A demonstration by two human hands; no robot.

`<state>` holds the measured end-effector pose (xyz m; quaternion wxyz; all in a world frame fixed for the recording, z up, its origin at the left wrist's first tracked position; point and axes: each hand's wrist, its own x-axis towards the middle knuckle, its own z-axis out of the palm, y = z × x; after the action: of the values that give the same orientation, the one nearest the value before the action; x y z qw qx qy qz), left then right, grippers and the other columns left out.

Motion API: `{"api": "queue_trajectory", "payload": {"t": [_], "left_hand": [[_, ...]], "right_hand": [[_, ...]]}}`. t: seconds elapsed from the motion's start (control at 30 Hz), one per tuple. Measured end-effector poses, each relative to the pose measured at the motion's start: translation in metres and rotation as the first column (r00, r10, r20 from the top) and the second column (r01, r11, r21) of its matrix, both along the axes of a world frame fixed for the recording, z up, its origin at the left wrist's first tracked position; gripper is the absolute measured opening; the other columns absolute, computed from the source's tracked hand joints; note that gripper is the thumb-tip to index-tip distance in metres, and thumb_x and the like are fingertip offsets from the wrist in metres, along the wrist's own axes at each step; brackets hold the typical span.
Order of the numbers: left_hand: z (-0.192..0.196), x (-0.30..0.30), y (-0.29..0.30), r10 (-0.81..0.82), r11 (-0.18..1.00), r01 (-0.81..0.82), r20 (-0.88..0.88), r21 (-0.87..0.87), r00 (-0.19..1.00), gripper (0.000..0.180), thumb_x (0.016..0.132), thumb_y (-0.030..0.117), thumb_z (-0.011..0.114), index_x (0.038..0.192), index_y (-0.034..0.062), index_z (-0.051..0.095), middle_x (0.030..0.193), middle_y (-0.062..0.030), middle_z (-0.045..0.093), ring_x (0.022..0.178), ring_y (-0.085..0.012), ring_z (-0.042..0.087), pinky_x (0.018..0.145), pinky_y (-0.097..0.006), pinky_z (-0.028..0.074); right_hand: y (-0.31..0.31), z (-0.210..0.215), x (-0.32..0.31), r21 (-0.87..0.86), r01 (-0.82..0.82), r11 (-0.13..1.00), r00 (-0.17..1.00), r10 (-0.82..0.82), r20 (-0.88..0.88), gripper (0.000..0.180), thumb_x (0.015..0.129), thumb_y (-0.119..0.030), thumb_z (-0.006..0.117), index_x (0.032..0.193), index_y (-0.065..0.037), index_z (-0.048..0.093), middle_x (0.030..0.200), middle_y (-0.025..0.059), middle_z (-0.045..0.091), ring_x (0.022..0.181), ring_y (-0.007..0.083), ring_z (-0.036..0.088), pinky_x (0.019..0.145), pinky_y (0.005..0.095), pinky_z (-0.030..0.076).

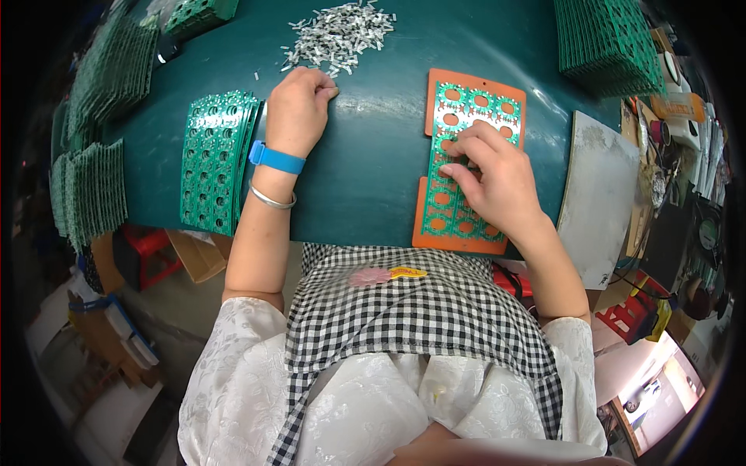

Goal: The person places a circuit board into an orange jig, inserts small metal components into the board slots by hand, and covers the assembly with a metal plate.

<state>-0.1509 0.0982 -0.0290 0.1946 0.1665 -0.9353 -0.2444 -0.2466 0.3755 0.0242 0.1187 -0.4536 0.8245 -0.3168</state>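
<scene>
My left hand (299,113), a blue band and a metal bangle on its wrist, is closed in a pinch over the green tabletop. Its fingertips are just below a heap of small silvery metal strips (338,35); whatever they pinch is too small to make out. On the right lies a green circuit board panel (441,199) with rows of round cut-outs, set on an orange fixture plate (420,203). Over the panel's middle is my right hand (497,175), thumb and forefinger bent and a little apart, with nothing visible between them. The hand covers part of the panel.
A stack of green circuit panels (210,163) lies left of my left forearm. More panels stand in rows at the left edge (89,186) and far right (610,43). A grey board (598,202) lies right of the fixture. One loose strip (256,75) sits apart from the heap.
</scene>
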Motion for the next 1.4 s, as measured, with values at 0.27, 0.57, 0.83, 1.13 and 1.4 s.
{"api": "queue_trajectory", "payload": {"t": [0.27,0.57,0.83,1.13,1.4], "left_hand": [[0.004,0.004,0.002,0.013,0.998,-0.015,0.03,0.057,0.999,0.011,0.081,0.006,0.074,0.087,0.0017,0.066,0.081,-0.0099,0.063,0.065,-0.0223,0.061,0.062,-0.034,0.05],[0.011,0.001,0.019,0.014,0.983,-0.006,-0.039,0.183,0.999,0.009,0.084,0.006,0.07,0.086,0.0018,0.062,0.085,-0.0132,0.066,0.074,-0.0303,0.065,0.066,-0.039,0.051],[0.046,-0.002,0.067,-0.098,-0.053,0.169,-0.174,0.984,0.98,0.014,0.096,0.009,0.064,0.104,-0.0016,0.063,0.096,-0.0122,0.07,0.081,-0.0146,0.067,0.072,-0.025,0.056],[0.033,0.003,0.105,-0.021,-0.289,0.229,-0.246,0.929,0.969,0.013,0.091,0.005,0.07,0.104,0.0014,0.068,0.098,-0.0041,0.068,0.083,-0.01,0.06,0.078,-0.024,0.051],[0.04,0.002,0.1,-0.088,0.108,0.19,-0.181,0.976,0.979,0.011,0.088,0.002,0.071,0.099,0.0006,0.071,0.091,-0.0029,0.069,0.083,-0.0109,0.063,0.073,-0.025,0.052]], "right_hand": [[-0.003,0.01,-0.003,-0.108,0.008,0.994,0.997,0.0,0.074,0.013,0.08,-0.008,0.075,0.087,-0.005,0.065,0.092,0.005,0.063,0.075,0.0245,0.066,0.065,0.0367,0.052],[-0.002,0.009,-0.001,-0.121,-0.01,0.993,0.994,0.023,0.11,0.011,0.081,-0.006,0.074,0.086,-0.004,0.065,0.092,0.0064,0.063,0.076,0.0241,0.066,0.064,0.0348,0.053],[-0.014,0.015,0.005,-0.341,0.114,0.933,0.951,-0.003,0.309,0.013,0.08,0.0,0.074,0.088,-0.002,0.065,0.091,0.0048,0.062,0.07,0.0128,0.06,0.057,0.0254,0.049],[-0.02,0.01,0.007,-0.497,0.172,0.851,0.964,-0.042,0.262,0.012,0.079,0.0,0.076,0.085,-0.001,0.066,0.09,0.0039,0.062,0.068,0.0091,0.058,0.055,0.0217,0.047],[-0.012,0.013,0.003,-0.433,0.136,0.891,0.983,-0.068,0.168,0.008,0.082,0.002,0.071,0.081,0.001,0.062,0.086,0.0055,0.06,0.065,0.0118,0.058,0.055,0.0228,0.048]]}}
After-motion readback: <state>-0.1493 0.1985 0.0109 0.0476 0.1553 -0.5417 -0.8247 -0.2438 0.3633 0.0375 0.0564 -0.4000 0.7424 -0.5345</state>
